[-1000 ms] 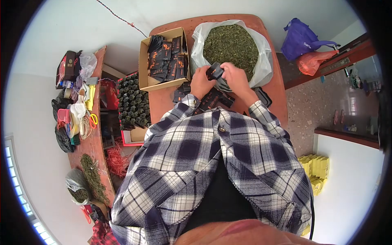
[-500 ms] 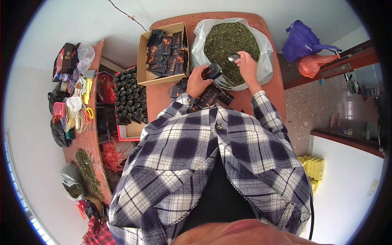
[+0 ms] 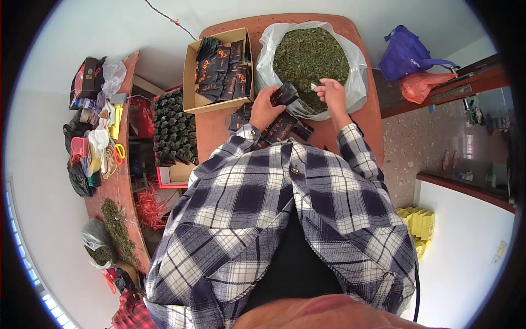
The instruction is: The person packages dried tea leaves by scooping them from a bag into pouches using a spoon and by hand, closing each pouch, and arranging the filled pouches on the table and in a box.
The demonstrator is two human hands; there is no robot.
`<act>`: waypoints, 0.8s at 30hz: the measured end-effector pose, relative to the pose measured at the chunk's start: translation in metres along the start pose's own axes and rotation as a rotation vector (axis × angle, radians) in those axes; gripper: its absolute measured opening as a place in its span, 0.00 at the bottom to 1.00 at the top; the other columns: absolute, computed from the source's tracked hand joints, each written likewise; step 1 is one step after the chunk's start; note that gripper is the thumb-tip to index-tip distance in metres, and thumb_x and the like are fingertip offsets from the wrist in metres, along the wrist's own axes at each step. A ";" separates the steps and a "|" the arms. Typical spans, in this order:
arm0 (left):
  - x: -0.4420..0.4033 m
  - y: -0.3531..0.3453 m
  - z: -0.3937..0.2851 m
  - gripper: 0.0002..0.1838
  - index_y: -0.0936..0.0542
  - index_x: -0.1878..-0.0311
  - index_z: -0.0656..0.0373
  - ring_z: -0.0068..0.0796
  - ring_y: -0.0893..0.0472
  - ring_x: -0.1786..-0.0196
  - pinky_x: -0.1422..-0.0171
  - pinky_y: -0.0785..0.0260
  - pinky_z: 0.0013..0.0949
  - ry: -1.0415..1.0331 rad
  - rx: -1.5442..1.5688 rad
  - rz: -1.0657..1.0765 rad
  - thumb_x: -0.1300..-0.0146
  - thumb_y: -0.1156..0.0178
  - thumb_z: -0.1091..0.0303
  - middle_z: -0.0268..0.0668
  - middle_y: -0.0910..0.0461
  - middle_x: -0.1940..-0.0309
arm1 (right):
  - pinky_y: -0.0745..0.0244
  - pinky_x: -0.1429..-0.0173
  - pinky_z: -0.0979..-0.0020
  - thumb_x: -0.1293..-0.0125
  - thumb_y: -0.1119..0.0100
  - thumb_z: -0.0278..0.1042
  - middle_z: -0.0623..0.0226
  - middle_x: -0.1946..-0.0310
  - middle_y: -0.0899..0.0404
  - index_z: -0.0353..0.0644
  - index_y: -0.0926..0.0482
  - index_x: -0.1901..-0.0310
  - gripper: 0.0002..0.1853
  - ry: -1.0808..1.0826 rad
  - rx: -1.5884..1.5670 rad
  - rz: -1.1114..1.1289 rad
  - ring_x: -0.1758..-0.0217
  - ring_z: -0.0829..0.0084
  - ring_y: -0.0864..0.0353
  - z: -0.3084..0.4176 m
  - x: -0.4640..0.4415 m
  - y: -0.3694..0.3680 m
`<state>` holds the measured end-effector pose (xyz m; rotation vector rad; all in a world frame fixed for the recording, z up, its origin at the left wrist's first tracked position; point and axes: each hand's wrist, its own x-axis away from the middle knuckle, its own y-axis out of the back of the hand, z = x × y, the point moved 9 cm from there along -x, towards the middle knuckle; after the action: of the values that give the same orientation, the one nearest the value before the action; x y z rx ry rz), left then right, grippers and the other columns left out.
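My left hand is closed around a small black packet, held at the near left edge of a clear plastic bag. Dried green leaves fill this bag, whose rim is spread wide. Over the leaves, to the right of the packet, my right hand grips a metal spoon. Only a small part of the spoon shows, so I cannot tell what it carries. More black packets with orange print lie on the table beneath my left hand and in front of my body.
A cardboard box of printed black packets stands at the table's back left. Lower left, a red-edged box holds rows of dark packets. The side table carries scissors, bags and loose leaves. A purple bag hangs at right.
My right hand has moved slightly toward me, and the spoon has turned so its bowl no longer faces up to view. My left hand and the packet have barely moved.
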<state>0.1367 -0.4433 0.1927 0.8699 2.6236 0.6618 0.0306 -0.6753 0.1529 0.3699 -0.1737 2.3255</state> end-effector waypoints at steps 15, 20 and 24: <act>-0.003 0.005 -0.021 0.29 0.23 0.44 0.54 0.40 0.20 0.58 0.50 0.26 0.38 0.043 -0.062 -0.008 0.54 0.28 0.67 0.40 0.24 0.54 | 0.25 0.70 0.73 0.26 0.55 0.34 0.62 0.73 0.15 0.38 0.21 0.50 0.14 0.266 0.223 0.177 0.77 0.77 0.22 0.081 0.058 -0.046; -0.002 0.008 -0.014 0.31 0.24 0.43 0.55 0.44 0.19 0.53 0.47 0.26 0.40 0.008 -0.057 -0.045 0.53 0.29 0.67 0.43 0.23 0.53 | 0.23 0.58 0.57 0.30 0.49 0.32 0.52 0.67 0.16 0.41 0.21 0.50 0.12 0.719 0.666 0.270 0.65 0.54 0.17 0.096 0.105 -0.089; -0.002 0.009 -0.008 0.34 0.25 0.40 0.62 0.44 0.21 0.45 0.38 0.29 0.38 0.086 0.009 -0.001 0.53 0.28 0.67 0.47 0.23 0.48 | 0.24 0.52 0.55 0.33 0.47 0.30 0.53 0.63 0.17 0.40 0.21 0.50 0.12 0.830 0.754 0.281 0.58 0.52 0.18 0.108 0.119 -0.098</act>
<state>0.1387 -0.4409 0.2043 0.8602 2.7042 0.7026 0.0438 -0.5520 0.2937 -0.3101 1.1273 2.5382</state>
